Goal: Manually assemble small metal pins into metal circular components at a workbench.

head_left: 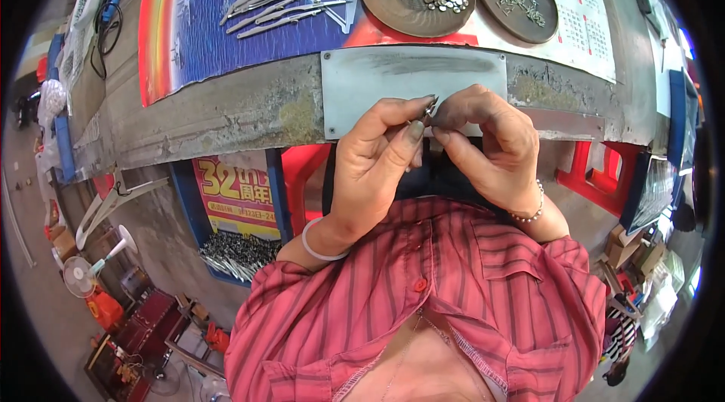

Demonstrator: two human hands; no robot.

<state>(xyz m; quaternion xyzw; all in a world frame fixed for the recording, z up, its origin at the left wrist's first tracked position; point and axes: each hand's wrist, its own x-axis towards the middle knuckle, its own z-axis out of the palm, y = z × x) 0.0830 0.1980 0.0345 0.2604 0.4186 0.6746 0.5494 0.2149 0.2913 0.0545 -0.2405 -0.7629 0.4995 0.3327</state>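
One small metal piece, probably light, stiff, slippery, best gripped edgewise; pinched in fingers of left hand; right hand at three o'clock, cannot tell its grip.

So this tiny shiny metal part was pinched in the left hand's fingertips, kinda slanted, mostly covered, exact shape hard to make out.

Worn grey table; grey floor
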